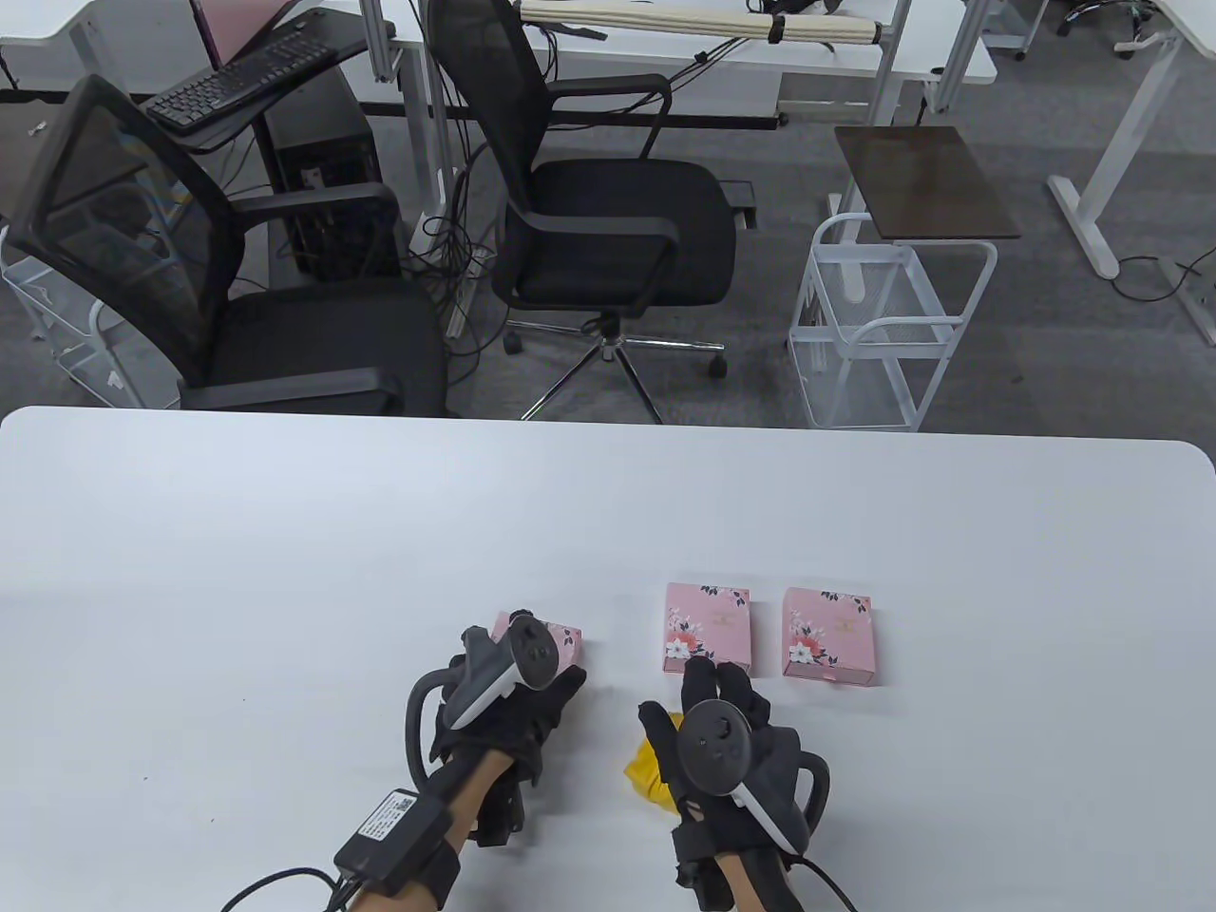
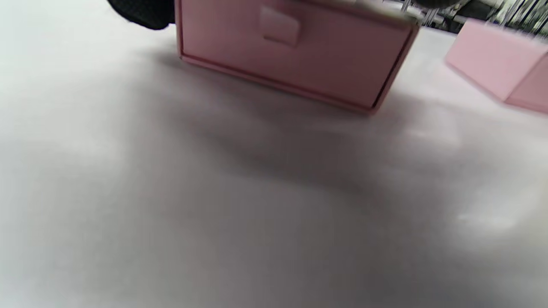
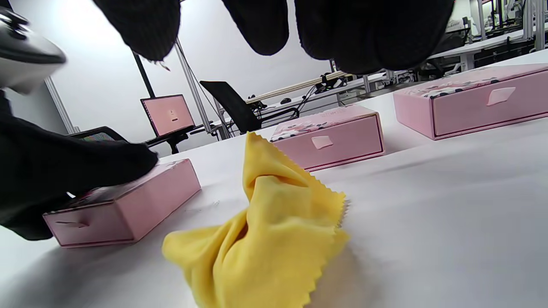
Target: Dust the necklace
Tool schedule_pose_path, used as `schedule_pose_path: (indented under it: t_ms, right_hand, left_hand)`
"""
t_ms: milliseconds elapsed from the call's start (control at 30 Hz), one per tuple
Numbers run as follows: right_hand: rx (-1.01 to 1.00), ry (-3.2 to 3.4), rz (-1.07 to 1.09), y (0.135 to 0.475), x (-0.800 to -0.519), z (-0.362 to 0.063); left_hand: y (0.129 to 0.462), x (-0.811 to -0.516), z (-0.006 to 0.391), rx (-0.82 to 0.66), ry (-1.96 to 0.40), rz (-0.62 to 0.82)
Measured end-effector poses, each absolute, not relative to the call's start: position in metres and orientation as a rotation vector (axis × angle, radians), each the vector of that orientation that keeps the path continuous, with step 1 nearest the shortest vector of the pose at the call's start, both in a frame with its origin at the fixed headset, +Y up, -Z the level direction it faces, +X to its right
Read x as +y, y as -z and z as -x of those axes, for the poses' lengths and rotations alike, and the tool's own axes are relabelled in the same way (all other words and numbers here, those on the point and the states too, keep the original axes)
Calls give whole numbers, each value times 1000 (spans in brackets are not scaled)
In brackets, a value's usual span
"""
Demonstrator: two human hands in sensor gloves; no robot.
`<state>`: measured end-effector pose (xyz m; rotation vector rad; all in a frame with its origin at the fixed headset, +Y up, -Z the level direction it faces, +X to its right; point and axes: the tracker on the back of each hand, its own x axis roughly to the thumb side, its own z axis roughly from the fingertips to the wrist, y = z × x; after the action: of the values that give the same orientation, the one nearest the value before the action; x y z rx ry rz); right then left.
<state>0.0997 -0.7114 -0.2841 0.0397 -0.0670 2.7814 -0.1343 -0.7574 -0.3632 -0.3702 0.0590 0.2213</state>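
Left hand point(image 1: 518, 708): yours, palm down on the left box point(image 1: 568, 642); in the right wrist view its fingers lie flat along the lid. Looks like resting/pressing, not a curled grip; thumb side hidden, so can't fully rule out a pinch.
Right hand point(image 1: 727, 727): hovers over the cloth point(image 3: 265, 231), fingers point(image 3: 257, 23) hanging loose and fairly straight. Nothing in it; fingertips are clear above the cloth in the wrist view.
Cloth: yellow, zigzag-cut edge, crumpled in a heap on the table point(image 1: 285, 570). Sits btw. your two hands, just right of the left box, mostly under the right hand in the table view.
Left box: pink, drawer type w/ a pull tab on the front; drawer looks closed. Front face fills the top of the left wrist view, blurred.
Mid box point(image 1: 708, 627): pink, floral lid, drawer closed, just beyond your right fingertips, not touching.
Right box point(image 1: 826, 634): same kind, closed, just beside the mid box w/ a gap.
Necklace: not visible in any view; can't tell which box, if any, has it.
Beyond table: two black office chairs point(image 1: 608, 218), a white wire cart point(image 1: 883, 323), desks.
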Motion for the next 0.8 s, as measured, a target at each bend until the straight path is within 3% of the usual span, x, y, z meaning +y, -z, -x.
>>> schedule_pose_path:
  t_ms: [233, 467, 600, 800]
  right_hand:
    - [-80, -2760, -105, 282, -710, -89]
    - [135, -2609, -214, 287, -717, -56]
    - [319, -2511, -215, 298, -725, -33]
    - [477, -2460, -58, 318, -744, 0]
  left_hand:
    - [342, -749, 177, -105, -218, 255]
    - [333, -765, 188, -283, -203, 244]
    - [336, -771, 188, -305, -126, 277]
    - [345, -774, 183, -273, -193, 287]
